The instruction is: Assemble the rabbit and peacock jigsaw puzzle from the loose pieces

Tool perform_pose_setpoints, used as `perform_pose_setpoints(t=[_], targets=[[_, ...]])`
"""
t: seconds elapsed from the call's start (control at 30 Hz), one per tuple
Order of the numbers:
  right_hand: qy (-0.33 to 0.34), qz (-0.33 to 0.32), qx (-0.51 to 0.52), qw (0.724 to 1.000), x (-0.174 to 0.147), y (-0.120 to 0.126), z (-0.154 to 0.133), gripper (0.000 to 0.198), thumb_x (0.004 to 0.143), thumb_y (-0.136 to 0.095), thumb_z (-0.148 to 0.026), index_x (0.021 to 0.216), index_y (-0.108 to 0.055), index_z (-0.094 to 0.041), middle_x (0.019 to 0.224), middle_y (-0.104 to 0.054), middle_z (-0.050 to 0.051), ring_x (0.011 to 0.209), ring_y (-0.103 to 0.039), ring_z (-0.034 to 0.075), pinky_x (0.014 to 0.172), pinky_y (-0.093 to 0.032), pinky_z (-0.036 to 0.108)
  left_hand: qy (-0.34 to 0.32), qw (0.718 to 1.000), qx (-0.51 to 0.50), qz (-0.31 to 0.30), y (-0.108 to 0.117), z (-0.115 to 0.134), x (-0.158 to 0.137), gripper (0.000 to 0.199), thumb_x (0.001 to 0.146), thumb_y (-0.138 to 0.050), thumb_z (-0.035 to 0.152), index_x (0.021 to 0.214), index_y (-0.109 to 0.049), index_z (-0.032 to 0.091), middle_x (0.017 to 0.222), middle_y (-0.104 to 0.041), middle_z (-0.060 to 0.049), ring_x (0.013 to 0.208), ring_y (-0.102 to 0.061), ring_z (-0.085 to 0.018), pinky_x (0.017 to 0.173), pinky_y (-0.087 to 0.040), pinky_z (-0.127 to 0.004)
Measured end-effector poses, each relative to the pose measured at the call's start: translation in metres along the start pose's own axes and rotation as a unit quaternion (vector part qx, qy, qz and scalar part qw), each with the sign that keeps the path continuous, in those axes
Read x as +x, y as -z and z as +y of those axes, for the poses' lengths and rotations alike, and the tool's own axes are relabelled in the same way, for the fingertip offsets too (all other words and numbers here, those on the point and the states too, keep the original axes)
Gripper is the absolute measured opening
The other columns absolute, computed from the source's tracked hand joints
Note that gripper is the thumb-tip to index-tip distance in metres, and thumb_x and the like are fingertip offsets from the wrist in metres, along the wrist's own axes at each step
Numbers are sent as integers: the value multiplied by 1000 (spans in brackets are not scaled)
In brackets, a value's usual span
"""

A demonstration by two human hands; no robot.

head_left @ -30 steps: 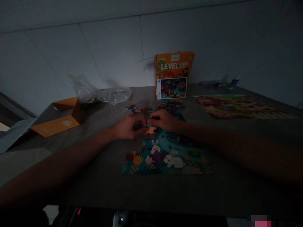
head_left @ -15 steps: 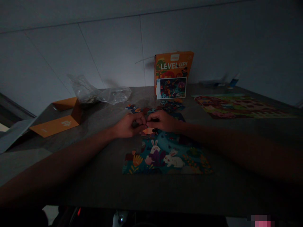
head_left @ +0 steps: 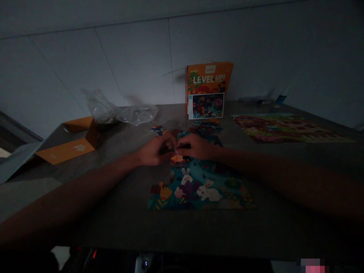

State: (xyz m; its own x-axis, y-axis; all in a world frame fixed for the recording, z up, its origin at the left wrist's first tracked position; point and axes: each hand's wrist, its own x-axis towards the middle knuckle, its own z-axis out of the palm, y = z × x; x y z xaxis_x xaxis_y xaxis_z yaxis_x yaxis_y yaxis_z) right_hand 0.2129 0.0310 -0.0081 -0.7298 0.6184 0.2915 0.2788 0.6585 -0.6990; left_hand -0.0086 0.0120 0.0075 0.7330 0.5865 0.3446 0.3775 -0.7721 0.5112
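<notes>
A partly joined jigsaw puzzle [head_left: 196, 189] lies on the grey table, with two white rabbits, flowers and teal ground in its near part. Over its far left portion, my left hand [head_left: 157, 149] and my right hand [head_left: 197, 146] meet fingertip to fingertip. Both are closed in a pinch on what looks like a small dark puzzle piece, mostly hidden by the fingers. Just below the fingertips shows an orange patch [head_left: 178, 158] of the puzzle. Loose puzzle pieces [head_left: 207, 128] lie in a heap beyond my right hand, and more pieces [head_left: 157, 129] lie beyond my left.
An orange box [head_left: 210, 74] stands near the wall, a picture card [head_left: 207, 106] leaning on it. Left are an open orange box part [head_left: 68, 151] and clear plastic bags [head_left: 139, 113]. Another puzzle [head_left: 287, 129] lies right, below a blue-labelled bottle [head_left: 281, 99].
Both hands have stayed almost in place, their fingertips shifting very slightly at the same spot. Nothing else has visibly moved.
</notes>
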Motion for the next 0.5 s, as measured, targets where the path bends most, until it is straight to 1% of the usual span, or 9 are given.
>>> perform_pose_setpoints(t=[0.17, 0.27, 0.37, 0.43, 0.5], targets=[[-7, -1, 7, 1000, -1, 0, -1, 18, 87, -63, -30, 79, -67, -14, 67, -58, -1, 64, -50, 11, 61, -34, 24, 12, 999, -41, -1, 0, -1, 0, 19, 86, -64, 25, 100, -54, 18, 77, -66, 1, 72, -63, -15, 68, -48, -27], [-15, -6, 39, 999, -1, 1, -3, 20, 86, -63, -32, 79, -66, -14, 67, -59, -1, 64, -52, 12, 60, -35, 24, 25, 996, -82, 3, -1, -2, 0, 19, 87, -64, 25, 101, -53, 17, 77, -67, 0, 72, -64, -15, 68, -47, -27], [-15, -15, 73, 997, -1, 2, -4, 20, 86, -64, -34, 80, -65, -15, 67, -59, -2, 63, -53, 12, 59, -37, 24, 32, 992, -122, -13, -1, -2, 0, 18, 91, -62, 28, 101, -52, 17, 72, -68, 1, 68, -63, -14, 65, -46, -26], [-10, -29, 76, 997, -1, 2, -4, 19, 86, -64, -33, 79, -64, -15, 67, -60, -2, 62, -54, 12, 59, -38, 23, 35, 992, -120, -29, 0, -1, 1, 18, 91, -63, 28, 100, -53, 17, 70, -67, 2, 65, -62, -14, 64, -45, -25], [-9, -35, 70, 997, -1, 1, -4, 18, 86, -63, -32, 79, -64, -15, 67, -61, -2, 63, -56, 13, 60, -39, 23, 34, 993, -108, -41, 1, 1, 1, 19, 89, -65, 27, 99, -53, 17, 72, -66, 2, 67, -63, -14, 65, -46, -25]])
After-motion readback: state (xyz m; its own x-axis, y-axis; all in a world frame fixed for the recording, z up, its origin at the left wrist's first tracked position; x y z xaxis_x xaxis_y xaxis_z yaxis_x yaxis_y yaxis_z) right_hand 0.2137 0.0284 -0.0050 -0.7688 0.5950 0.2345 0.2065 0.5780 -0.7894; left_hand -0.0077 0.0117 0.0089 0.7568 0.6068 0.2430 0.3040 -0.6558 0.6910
